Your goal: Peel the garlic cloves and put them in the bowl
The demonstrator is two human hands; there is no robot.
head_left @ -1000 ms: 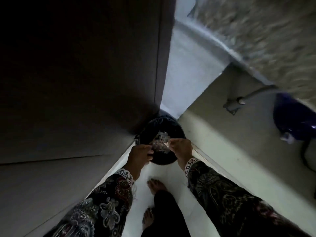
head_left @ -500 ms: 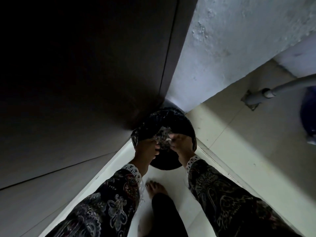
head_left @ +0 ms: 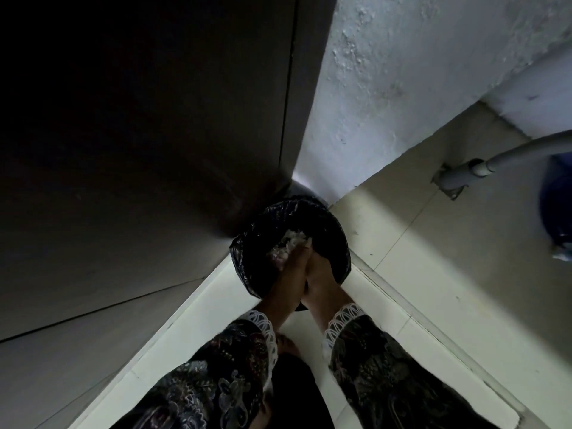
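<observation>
To the left of the hands a dark cabinet side (head_left: 139,150) rises in shadow. The left hand (head_left: 286,278) and right hand (head_left: 322,281) meet side by side, fingers straight and pressed together, over a bin lined with a black bag (head_left: 247,258). Pale garlic skins (head_left: 288,246) lie just past the fingertips, apparently tipping into the bin; neither hand grips anything. The skins look papery, featherlight and clingy, best cupped or brushed off rather than pinched. No cloves or bowl appear. To the right, a grey pipe (head_left: 495,162) crosses the tiled floor (head_left: 433,274).
</observation>
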